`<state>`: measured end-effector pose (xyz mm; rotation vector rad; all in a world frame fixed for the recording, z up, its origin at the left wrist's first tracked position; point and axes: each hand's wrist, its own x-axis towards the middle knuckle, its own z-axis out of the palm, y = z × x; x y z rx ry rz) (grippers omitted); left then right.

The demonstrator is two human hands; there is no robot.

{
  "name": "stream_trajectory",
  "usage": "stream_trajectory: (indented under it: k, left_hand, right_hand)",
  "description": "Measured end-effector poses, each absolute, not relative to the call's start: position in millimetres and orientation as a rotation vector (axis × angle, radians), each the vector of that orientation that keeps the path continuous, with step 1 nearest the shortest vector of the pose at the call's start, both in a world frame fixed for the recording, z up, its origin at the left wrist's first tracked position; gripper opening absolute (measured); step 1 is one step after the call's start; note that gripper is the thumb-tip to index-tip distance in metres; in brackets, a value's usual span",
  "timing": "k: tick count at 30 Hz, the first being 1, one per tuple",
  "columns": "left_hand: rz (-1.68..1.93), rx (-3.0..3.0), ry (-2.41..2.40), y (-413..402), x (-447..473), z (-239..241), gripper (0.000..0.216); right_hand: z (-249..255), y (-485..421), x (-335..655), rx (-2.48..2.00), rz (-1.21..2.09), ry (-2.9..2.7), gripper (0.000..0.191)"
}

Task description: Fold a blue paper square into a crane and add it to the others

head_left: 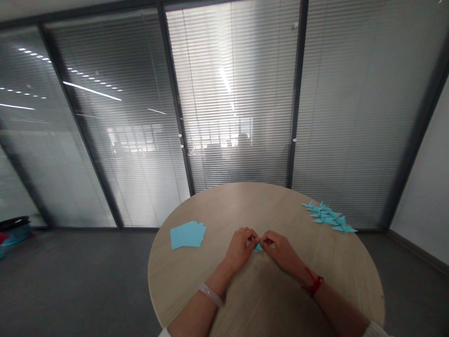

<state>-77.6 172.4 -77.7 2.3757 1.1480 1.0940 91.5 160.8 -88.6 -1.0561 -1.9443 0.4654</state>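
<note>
My left hand (241, 246) and my right hand (279, 249) meet over the middle of a round wooden table (196, 290). Both pinch a small piece of light blue folded paper (258, 247) between their fingertips; only a sliver of it shows. A pale bracelet circles my left wrist and a red string my right wrist. A stack of flat light blue paper squares (187, 234) lies to the left of my hands. A pile of several folded blue paper shapes (329, 216) lies at the table's far right.
Glass partitions with closed blinds (231, 103) stand behind the table. Grey carpet (77, 285) surrounds it. A dark and blue object (14, 229) sits on the floor at the far left. A white wall (426, 206) is at the right.
</note>
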Motion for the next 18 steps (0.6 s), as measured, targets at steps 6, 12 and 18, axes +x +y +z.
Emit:
stream_trajectory:
  k: [6,12,18]
  left_hand:
    - [1.079,2.464,1.117,167.9,-76.5,-76.0,0.017]
    - [1.063,2.476,1.18,168.4,-76.6,-76.2,0.018]
    - [0.985,2.589,1.195,169.0,-77.5,-75.2,0.017]
  right_hand:
    - [-83.3,158.7,91.3,-1.048,0.489,-1.932,0.018]
    - [-86.1,158.8,91.8,-1.123,0.577,-1.912,0.023]
    - [-92.1,160.0,91.3,-1.075,0.528,-1.96,0.021]
